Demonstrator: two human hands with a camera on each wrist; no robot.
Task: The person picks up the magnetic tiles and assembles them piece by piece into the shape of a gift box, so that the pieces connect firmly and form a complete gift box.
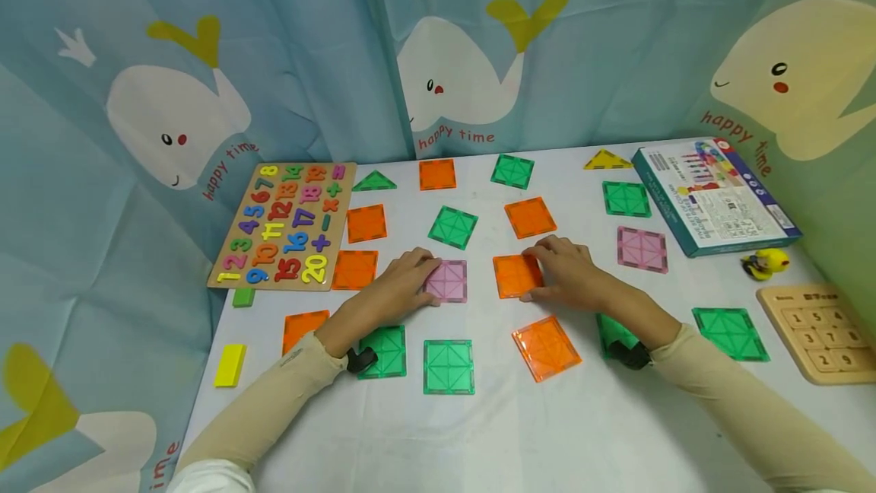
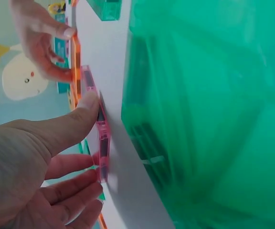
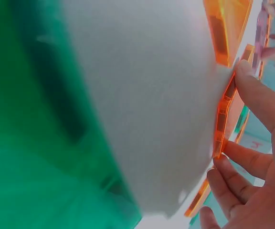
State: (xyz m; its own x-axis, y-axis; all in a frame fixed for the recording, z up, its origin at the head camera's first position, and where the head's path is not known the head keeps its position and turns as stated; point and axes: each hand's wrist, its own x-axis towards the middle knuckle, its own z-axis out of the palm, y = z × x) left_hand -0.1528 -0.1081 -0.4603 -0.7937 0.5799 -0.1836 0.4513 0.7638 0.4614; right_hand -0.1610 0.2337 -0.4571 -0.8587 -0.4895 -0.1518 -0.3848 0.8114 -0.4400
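My left hand (image 1: 400, 284) holds a pink square magnetic tile (image 1: 452, 282) between thumb and fingers. In the left wrist view, the thumb lies on one edge of that pink tile (image 2: 103, 148) and the fingertips meet the opposite edge. Across a small gap to the right, an orange square magnetic tile (image 1: 516, 277) is gripped at its sides by my right hand (image 1: 568, 272). The right wrist view shows thumb and fingers spanning the orange tile (image 3: 222, 119). Both tiles are at the tabletop. A green tile (image 1: 449, 367) and an orange tile (image 1: 547, 348) lie nearer the front.
Several green, orange and pink tiles lie spread around the hands, such as a green one (image 1: 453, 227) behind. A wooden number board (image 1: 274, 211) is at the left. At the right are a box (image 1: 718, 196), a yellow toy figure (image 1: 765, 263) and a wooden number puzzle (image 1: 817, 333).
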